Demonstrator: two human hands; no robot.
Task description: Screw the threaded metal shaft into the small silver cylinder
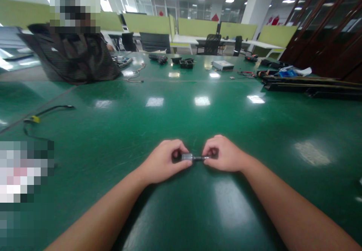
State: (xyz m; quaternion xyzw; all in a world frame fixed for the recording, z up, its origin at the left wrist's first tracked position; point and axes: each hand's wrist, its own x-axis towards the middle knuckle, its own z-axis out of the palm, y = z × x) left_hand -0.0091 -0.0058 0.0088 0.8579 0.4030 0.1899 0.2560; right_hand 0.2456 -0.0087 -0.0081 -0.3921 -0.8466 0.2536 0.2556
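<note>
Between thumb and fingers, my left hand (166, 160) pinches a short silver-grey cylinder (187, 156) low over the green tabletop. A thin dark shaft (198, 158) runs rightward from the cylinder, in line with it. The far end of that shaft is gripped by my right hand (223, 153), and its tip partly disappears among the fingers. Both hands are closed, a small gap apart. Whether cylinder and shaft are one piece or two joined parts, I cannot tell.
The glossy green table (127, 119) reflects the ceiling lights. A dark bag (79, 58) stands at back left, a cable with a yellow part (35, 119) nearer. Along the back lie a grey box (223, 65), black parts (186, 63) and long dark strips (311, 85).
</note>
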